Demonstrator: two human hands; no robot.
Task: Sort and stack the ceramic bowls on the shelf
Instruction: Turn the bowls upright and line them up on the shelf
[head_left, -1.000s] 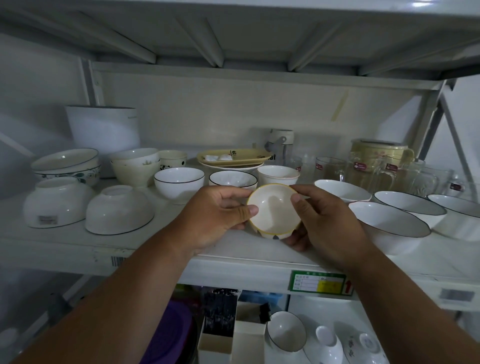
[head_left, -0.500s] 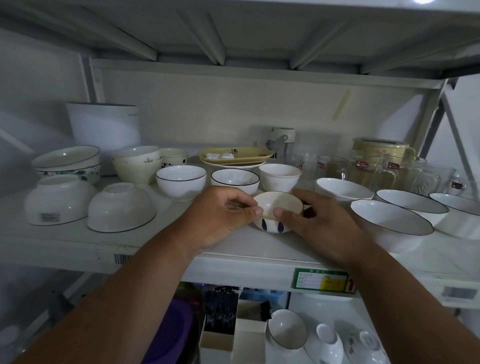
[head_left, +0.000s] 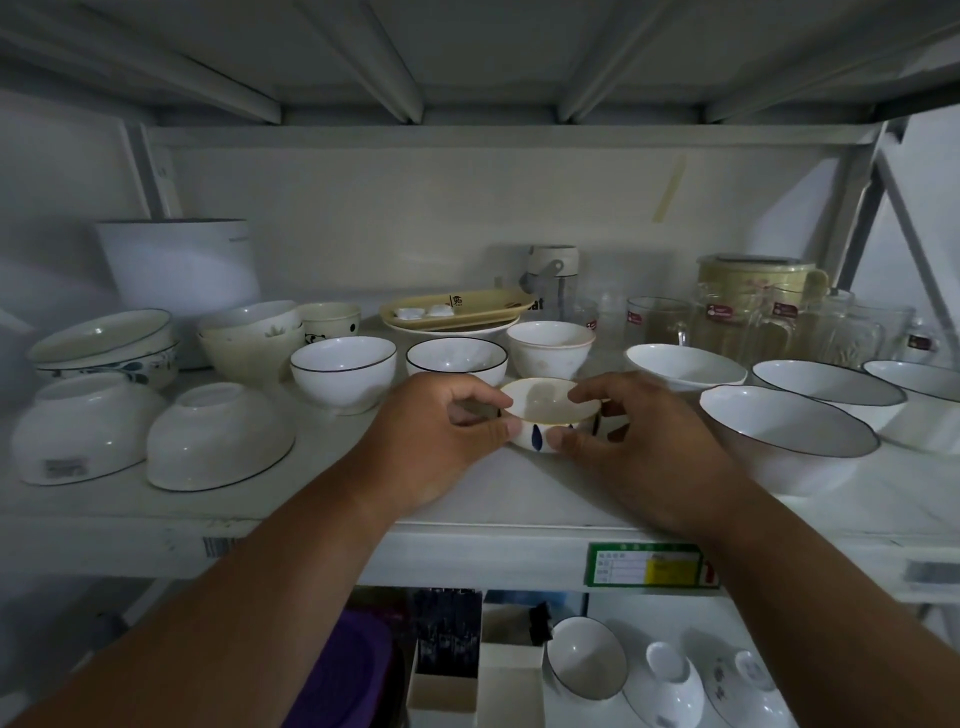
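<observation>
— Hands first: what are they gripping?
— Both are holding one small bowl (head_left: 550, 415) with blue marks and a yellowish rim. The left hand (head_left: 436, 441) is pinching its left side, thumb low on the wall and fingers (head_left: 478, 397) curled over the rim; the right hand (head_left: 639, 447) is mirroring that on the other side.
— Which way is the bowl pointing?
— Mouth up, sitting level on the shelf (head_left: 519, 499) or just above it; I cannot tell if it is touching. Nothing is showing inside it. Being round, it has no long axis.
— Any writing near the wrists?
— A green and yellow shelf tag (head_left: 644, 566) is hanging on the front edge below the right wrist; its print is too small to read.
— And beyond the fingertips?
— Two black-rimmed bowls (head_left: 343, 369) are standing upright just behind the left fingers, with a plain cream bowl (head_left: 550, 348) behind the held one. Left of the left hand, two upturned bowls (head_left: 218, 436) are lying mouth down. Right of the right fingers, wide shallow bowls (head_left: 789, 441) are sitting open. Farthest back, a yellow tray (head_left: 457, 309) is holding small white pieces, and glass mugs (head_left: 727, 322) are carrying red stickers I cannot read.
</observation>
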